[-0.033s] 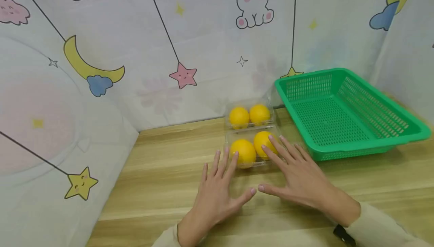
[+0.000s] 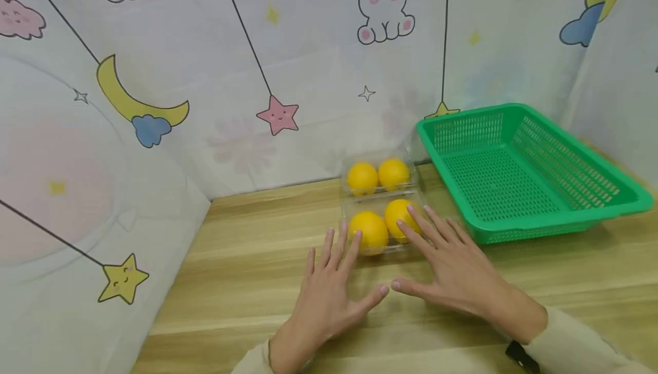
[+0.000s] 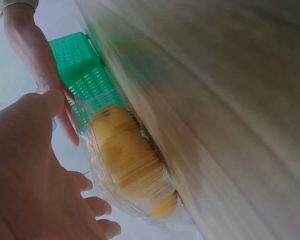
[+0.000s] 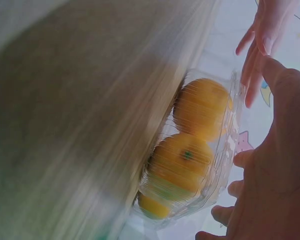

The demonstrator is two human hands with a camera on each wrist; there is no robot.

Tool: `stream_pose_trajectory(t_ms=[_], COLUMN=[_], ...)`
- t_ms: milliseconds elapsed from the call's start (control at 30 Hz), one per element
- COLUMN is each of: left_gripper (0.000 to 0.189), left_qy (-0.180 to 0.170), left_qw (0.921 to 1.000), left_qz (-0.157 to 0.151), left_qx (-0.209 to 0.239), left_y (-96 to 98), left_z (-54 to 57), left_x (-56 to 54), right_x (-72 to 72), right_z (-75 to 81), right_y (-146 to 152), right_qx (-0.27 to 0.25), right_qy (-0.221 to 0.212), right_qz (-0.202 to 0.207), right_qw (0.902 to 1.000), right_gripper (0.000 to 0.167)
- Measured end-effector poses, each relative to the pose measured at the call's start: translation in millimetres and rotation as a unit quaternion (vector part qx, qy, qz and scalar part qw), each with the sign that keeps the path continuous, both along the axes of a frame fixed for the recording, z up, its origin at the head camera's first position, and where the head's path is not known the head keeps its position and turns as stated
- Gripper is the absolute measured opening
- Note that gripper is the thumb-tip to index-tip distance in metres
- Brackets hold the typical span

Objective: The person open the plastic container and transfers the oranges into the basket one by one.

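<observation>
Two clear plastic boxes [image 4: 232,125] stand one behind the other on the table, with two oranges in each. The nearer pair, a left orange [image 2: 368,230] and a right orange [image 2: 400,218], sits just beyond my fingertips. My left hand [image 2: 325,301] is spread flat, palm down, its index fingertip overlapping the left orange in the head view. Spread likewise, my right hand [image 2: 457,265] has its fingers overlapping the right orange. Both thumbs point at each other with a small gap between. In the wrist views the fingers are apart from the box, holding nothing.
A green plastic basket [image 2: 540,221] with perforated sides stands to the right of the boxes. Behind the wooden table [image 2: 247,265] hangs a white cloth [image 2: 319,65] printed with stars, moons and a rabbit. Something small and black [image 2: 521,357] shows beside my right sleeve.
</observation>
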State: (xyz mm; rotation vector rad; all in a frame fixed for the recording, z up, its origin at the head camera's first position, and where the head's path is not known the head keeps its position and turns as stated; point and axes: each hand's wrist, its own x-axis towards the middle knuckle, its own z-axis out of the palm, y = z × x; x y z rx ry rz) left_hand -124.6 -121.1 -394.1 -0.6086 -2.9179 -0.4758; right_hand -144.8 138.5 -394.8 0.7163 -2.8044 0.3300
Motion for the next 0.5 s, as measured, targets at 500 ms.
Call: stream_pose_trajectory(t_ms=[500], left_gripper=[0.097], left_qy=[-0.083], left_qw=[0.9887], left_qz=[-0.01], left_qx=[0.125], left_y=[-14.5], left_z=[5.9], left_x=[-8.7], right_x=[-6.9], right_z=[7.9], right_y=[-5], right_qx=[-0.087], right_qy=[0.081], right_qz=[0.086], right_qw=[0.9893], right_gripper=[0.072])
